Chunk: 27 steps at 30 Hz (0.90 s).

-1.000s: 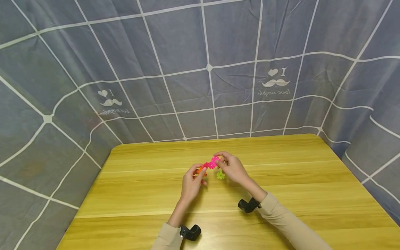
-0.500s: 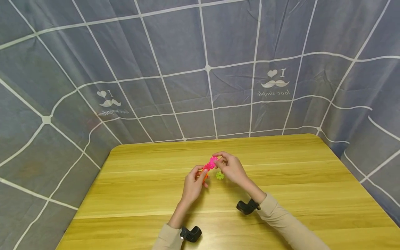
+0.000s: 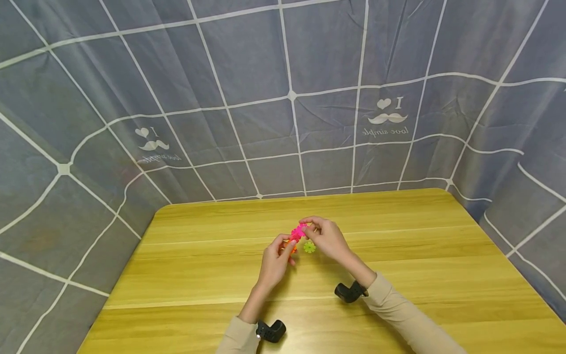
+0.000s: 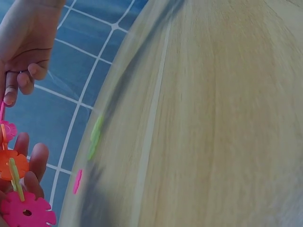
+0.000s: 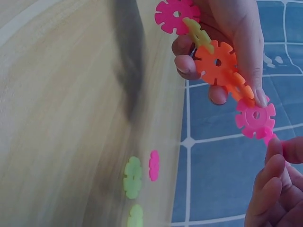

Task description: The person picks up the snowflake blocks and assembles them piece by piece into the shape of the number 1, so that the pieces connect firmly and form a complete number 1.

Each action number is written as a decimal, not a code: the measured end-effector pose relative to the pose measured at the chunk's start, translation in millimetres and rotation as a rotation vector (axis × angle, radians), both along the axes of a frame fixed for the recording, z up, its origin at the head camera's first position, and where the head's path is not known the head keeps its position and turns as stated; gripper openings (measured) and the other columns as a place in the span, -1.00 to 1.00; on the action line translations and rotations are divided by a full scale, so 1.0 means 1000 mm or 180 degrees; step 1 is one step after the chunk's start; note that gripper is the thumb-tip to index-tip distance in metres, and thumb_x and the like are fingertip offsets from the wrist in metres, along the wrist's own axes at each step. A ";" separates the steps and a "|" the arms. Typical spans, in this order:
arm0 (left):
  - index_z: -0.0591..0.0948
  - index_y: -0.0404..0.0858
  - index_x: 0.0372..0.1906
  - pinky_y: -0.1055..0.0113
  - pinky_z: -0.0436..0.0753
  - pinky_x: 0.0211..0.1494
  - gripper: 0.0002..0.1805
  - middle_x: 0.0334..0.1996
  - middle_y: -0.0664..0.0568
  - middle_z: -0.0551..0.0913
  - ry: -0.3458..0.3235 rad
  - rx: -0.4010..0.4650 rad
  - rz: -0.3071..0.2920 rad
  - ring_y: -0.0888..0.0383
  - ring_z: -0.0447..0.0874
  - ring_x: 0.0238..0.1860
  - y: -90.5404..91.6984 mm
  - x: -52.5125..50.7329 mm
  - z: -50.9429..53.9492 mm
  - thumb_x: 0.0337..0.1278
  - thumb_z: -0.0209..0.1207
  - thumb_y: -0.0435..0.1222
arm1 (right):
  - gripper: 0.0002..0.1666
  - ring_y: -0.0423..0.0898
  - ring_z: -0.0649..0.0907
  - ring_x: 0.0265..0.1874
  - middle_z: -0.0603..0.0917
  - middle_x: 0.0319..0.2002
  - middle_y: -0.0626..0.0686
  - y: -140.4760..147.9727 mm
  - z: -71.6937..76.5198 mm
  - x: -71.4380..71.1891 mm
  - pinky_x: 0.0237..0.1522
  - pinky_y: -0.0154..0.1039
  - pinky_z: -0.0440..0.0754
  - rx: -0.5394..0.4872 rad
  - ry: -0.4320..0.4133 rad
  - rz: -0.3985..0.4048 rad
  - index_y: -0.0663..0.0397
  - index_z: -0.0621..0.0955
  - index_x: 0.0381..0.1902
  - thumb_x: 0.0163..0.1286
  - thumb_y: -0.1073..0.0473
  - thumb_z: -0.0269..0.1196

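Notched flower-shaped discs are linked in a chain; in the right wrist view it runs from a pink disc (image 5: 176,15) through yellow (image 5: 198,34) and orange (image 5: 217,62) ones to a lighter pink disc (image 5: 255,116). My left hand (image 3: 274,263) grips the chain, its thumb at the joint of the orange and lighter pink discs. With thumb and fingertips, my right hand (image 3: 328,240) pinches the pink disc (image 3: 302,230) at the chain's far end, which meets the lighter pink one. In the left wrist view, the orange disc (image 4: 13,164) lies against the left fingers.
On the wooden table (image 3: 199,275), a green disc (image 3: 309,247) lies just beyond the hands. The right wrist view shows a loose pink disc (image 5: 154,165) beside green discs (image 5: 133,177). A grey curtain (image 3: 256,59) with white lines surrounds the table's back and sides.
The left hand has shifted slightly right and the held pink discs have come closer together in the head view. The right hand keeps its pinch and has barely moved.
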<state>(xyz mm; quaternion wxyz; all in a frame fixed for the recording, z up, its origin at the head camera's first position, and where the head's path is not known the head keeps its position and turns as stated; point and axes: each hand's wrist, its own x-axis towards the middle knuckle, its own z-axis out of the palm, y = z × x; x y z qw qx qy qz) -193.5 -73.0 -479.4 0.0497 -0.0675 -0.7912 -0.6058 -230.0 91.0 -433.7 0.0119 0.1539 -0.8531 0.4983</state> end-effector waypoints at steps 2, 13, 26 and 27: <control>0.59 -0.24 -0.07 0.55 0.30 -0.67 -0.78 -0.40 -0.27 0.66 0.0022 -0.0034 0.0004 -0.04 0.63 -0.61 0.000 0.000 0.000 0.36 0.08 -0.19 | -0.68 -0.20 0.46 -0.71 0.68 -0.44 0.23 0.001 0.001 0.000 -0.69 -0.44 0.28 -0.0052 -0.0047 0.0019 0.15 0.60 0.05 0.36 0.22 0.20; 0.56 -0.24 -0.12 0.54 0.32 -0.66 -0.83 -0.39 -0.28 0.63 0.0172 -0.0174 -0.0096 -0.18 0.62 -0.57 0.003 0.003 0.000 0.38 0.06 -0.23 | -0.77 -0.14 0.56 -0.70 0.69 -0.54 0.15 0.006 0.009 0.000 -0.69 -0.43 0.30 -0.0151 -0.0215 0.0044 0.18 0.65 -0.09 0.31 0.25 0.23; 0.58 -0.22 -0.21 0.53 0.39 -0.64 -0.84 -0.43 -0.25 0.62 0.0244 -0.0219 0.0078 -0.06 0.57 -0.66 0.012 0.005 0.000 0.35 0.08 -0.22 | -0.76 -0.22 0.40 -0.80 0.56 -0.73 0.01 0.003 0.008 0.003 -0.74 -0.43 0.19 -0.0093 -0.0014 -0.0120 0.23 0.66 -0.16 0.25 0.35 0.13; 0.58 -0.24 -0.21 0.53 0.38 -0.64 -0.85 -0.43 -0.26 0.62 0.0235 -0.0182 0.0101 -0.11 0.57 -0.65 0.014 0.005 0.001 0.35 0.08 -0.24 | -0.76 -0.23 0.39 -0.80 0.56 -0.73 0.00 0.003 0.008 0.003 -0.74 -0.43 0.18 -0.0113 0.0003 -0.0137 0.24 0.65 -0.16 0.24 0.36 0.12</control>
